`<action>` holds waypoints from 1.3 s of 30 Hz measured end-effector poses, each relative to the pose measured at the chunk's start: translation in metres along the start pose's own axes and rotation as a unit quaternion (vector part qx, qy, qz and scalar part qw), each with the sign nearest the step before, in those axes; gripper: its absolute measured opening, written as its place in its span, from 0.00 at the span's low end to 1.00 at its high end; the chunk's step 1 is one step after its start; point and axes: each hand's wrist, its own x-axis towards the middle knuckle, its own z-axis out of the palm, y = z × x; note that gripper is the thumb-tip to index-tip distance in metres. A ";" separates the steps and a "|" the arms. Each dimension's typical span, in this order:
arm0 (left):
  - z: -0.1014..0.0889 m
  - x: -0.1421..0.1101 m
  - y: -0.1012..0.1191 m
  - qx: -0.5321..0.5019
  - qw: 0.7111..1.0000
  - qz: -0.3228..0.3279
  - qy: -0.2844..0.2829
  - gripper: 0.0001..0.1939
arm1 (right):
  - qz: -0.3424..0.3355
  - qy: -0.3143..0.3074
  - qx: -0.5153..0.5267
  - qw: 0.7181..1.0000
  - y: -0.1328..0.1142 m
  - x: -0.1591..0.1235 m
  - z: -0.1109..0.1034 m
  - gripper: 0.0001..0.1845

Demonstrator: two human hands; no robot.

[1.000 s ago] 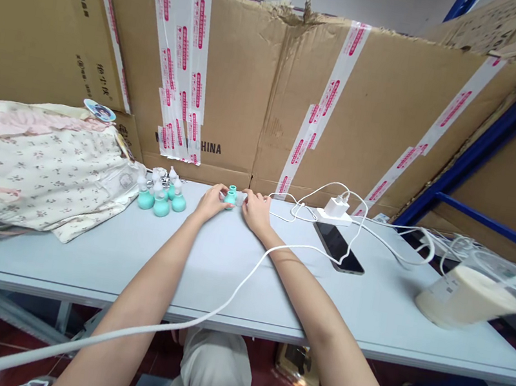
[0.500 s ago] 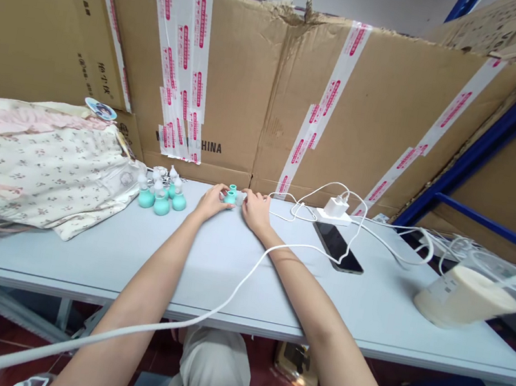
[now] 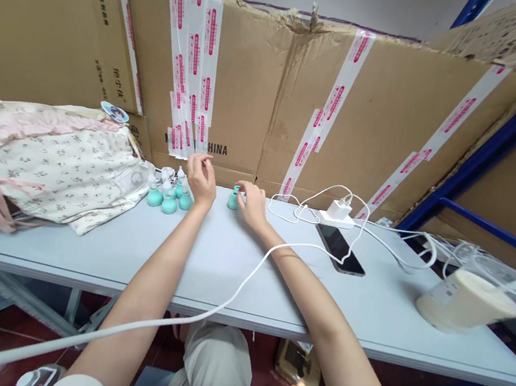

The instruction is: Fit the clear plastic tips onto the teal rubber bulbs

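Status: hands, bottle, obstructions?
Left hand up beside teal bottle cluster, grip unclear. Right hand at lone teal bottle, upright on table. White cable crosses right forearm.

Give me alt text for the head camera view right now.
A person's right hand is at a green bottle on a gray table, while the left hand is raised near a cluster of similar bottles. A floral bag lies at left; a phone and cup are at right.
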 end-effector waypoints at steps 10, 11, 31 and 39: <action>-0.033 0.040 -0.007 0.049 0.981 -0.050 0.180 0.10 | -0.158 -0.141 0.153 0.965 -0.069 0.060 0.056 0.18; -0.033 0.040 -0.009 0.054 0.981 -0.058 0.178 0.10 | -0.148 -0.117 0.168 0.968 -0.067 0.058 0.058 0.16; 0.018 -0.033 0.004 0.107 0.879 0.215 -0.412 0.14 | 0.214 0.097 0.397 0.887 0.030 0.001 -0.048 0.15; 0.021 -0.039 0.006 0.166 0.873 0.199 -0.414 0.15 | 0.225 0.167 0.343 0.897 0.031 -0.007 -0.033 0.14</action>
